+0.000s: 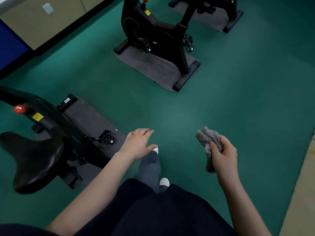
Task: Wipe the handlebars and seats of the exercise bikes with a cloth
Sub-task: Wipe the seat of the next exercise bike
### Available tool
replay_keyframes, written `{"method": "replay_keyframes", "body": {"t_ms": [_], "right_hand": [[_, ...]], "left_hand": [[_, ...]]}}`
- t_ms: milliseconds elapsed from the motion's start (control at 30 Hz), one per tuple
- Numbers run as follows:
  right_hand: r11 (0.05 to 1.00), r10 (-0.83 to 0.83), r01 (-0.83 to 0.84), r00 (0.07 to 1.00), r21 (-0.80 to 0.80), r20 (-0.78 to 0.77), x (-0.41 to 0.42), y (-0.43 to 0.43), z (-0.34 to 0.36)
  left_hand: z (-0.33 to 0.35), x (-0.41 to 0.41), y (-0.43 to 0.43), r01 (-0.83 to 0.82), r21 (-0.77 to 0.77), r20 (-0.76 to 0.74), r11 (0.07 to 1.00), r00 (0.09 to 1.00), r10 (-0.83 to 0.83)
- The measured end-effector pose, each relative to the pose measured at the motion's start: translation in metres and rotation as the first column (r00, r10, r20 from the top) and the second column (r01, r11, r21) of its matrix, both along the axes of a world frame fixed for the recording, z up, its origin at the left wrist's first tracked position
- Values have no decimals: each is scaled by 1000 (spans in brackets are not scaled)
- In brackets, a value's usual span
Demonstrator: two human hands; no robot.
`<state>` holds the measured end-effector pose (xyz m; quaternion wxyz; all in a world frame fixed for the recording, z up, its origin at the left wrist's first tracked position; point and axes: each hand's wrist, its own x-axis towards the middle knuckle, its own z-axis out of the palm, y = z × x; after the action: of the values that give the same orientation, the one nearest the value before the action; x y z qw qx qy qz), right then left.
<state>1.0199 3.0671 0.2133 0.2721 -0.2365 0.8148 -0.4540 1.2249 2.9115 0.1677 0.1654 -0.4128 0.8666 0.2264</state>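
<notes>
At the near left stands an exercise bike, its black seat (34,160) pointing toward the person and a red knob (20,109) on the frame beyond it. Its handlebars are out of view. The bike sits on a grey mat (88,114), probably to spare the green floor (238,82).

Just right of that mat the left hand (139,144) hangs palm down over the floor with fingers spread and relaxed. It holds nothing and touches nothing, which leaves it free to steady a bike.

Below it one leg is set forward, so the person seems to be mid-stride between machines.

Farther off, in the middle, a second bike (153,31) stands on its own mat (153,65), and part of a third bike (213,7) shows at the far right edge. Their seats and handlebars are cut off by the frame.

To the right, the right hand (223,155) grips the grey cloth (207,140), fingers curled round its bunched middle. One end sticks up and the other hangs below the palm. Bunched like this, it is easy to carry and ready to press on a surface. The cloth is well apart from every bike, so no wiping is under way.
</notes>
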Motion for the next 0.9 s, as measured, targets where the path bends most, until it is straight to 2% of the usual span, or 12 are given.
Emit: {"method": "replay_keyframes", "body": {"t_ms": [233, 500, 700, 900], "right_hand": [[1000, 27, -27, 999, 12, -42, -39, -82, -3], [995, 102, -101, 986, 15, -129, -100, -214, 15], [994, 109, -109, 988, 9, -112, -149, -258, 12], [997, 79, -81, 993, -19, -90, -246, -279, 1]], "left_hand": [[-24, -38, -79, -19, 86, 44, 996, 999, 15], [-9, -102, -219, -18, 51, 41, 999, 999, 16], [1, -154, -270, -57, 61, 32, 996, 998, 55], [-1, -235, -296, -108, 59, 83, 992, 991, 103]]}}
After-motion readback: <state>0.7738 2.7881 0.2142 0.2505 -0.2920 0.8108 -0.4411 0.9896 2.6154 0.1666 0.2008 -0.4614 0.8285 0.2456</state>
